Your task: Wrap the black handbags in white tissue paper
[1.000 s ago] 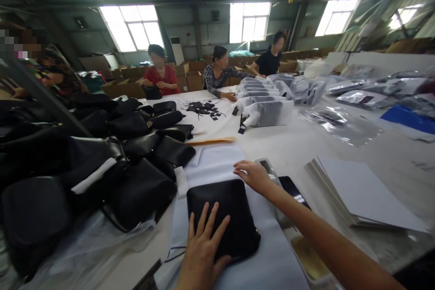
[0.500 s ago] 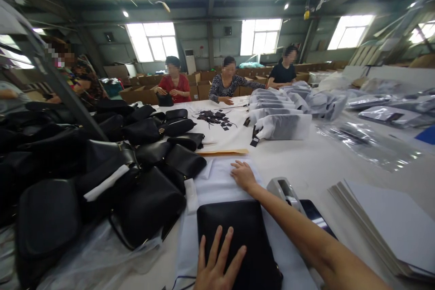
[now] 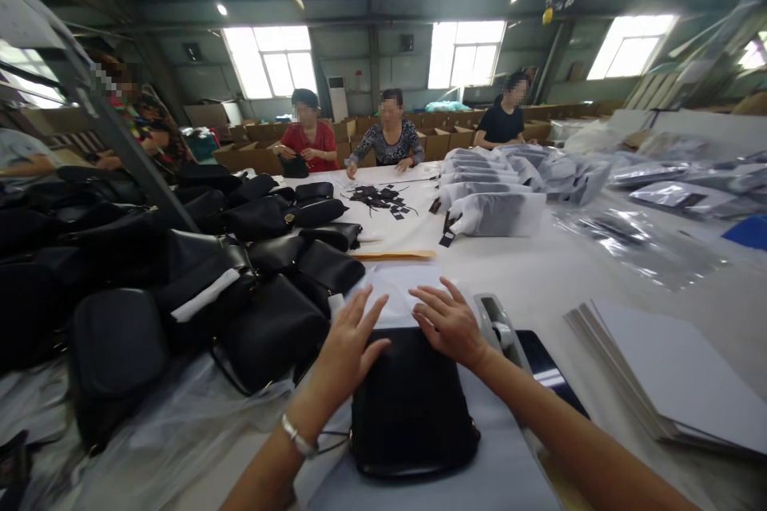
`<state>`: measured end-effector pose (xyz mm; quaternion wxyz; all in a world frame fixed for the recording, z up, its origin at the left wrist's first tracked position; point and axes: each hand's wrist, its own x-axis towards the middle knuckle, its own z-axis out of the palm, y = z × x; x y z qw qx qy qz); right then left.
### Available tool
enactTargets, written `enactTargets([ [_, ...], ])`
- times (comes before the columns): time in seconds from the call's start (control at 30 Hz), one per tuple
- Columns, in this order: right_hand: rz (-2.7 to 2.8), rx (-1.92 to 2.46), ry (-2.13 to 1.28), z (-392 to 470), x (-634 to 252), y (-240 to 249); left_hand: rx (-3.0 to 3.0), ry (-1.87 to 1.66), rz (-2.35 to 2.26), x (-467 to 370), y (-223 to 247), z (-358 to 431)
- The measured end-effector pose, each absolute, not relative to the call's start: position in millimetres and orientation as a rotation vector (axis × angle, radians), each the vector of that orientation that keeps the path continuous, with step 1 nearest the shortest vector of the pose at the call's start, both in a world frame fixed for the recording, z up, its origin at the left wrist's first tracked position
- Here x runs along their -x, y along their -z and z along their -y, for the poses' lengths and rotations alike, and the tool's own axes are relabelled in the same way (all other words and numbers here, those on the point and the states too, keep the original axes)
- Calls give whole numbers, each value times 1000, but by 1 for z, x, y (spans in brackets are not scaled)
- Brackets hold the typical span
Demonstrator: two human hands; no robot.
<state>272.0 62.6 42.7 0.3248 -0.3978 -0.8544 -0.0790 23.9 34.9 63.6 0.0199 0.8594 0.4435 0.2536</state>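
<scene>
A black bag (image 3: 413,407) lies flat in front of me on sheets of white tissue paper (image 3: 399,295). Over the bag's far left corner is my left hand (image 3: 353,339), fingers spread and pointing away from me. My right hand (image 3: 447,319) hovers at the far right corner with its fingers stretched out, holding nothing. Whether either palm presses on the bag or the paper, I cannot tell. A thin dark cord shows beside my left wrist.
Many black bags (image 3: 281,327) are heaped on the left. To the right are a grey tape dispenser (image 3: 494,319), a dark phone-like slab (image 3: 548,371) and stacked white boards (image 3: 677,375). Wrapped bags (image 3: 503,214) and black tags (image 3: 383,198) lie farther back. Several people work across the table.
My left hand has moved forward from the middle of the bag to its far edge. My right hand has shifted slightly right and closer. The bag's near end shows more fully.
</scene>
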Motion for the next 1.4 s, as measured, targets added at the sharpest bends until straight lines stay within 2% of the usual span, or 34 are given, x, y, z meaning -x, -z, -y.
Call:
enactTargets([
  [0.17, 2378, 920, 218, -24, -280, -33, -2974, -422, -1168, -37, -86, -101],
  [0.3, 2397, 1001, 219, -11, -289, -37, -3021, -234, -944, -37, -96, -103],
  [0.47, 2307, 1178, 182, -5, -288, -61, -3005, -245, -1063, -27, -96, -47],
  [0.6, 2359, 1155, 150, -3, -281, -59, -3060, -260, -1088, -19, -81, -13],
  [0.77, 2274, 1118, 272, 12, -278, -45, -3025, -596, -1227, -4, -63, -21],
  [0.93, 1792, 1319, 337, 54, -283, -32, -2986, -701, -1345, 10, -65, -44],
  [1.0, 1614, 1464, 177, 72, -286, -18, -2984, -717, -1380, 13, -68, -49],
  [1.2, 1396, 1746, -721, 93, -291, 15, -3036, -740, -1374, 16, -82, -47],
  [1.4, 1516, 1784, -834, 77, -290, 20, -3199, -758, -1189, 22, -92, -20],
])
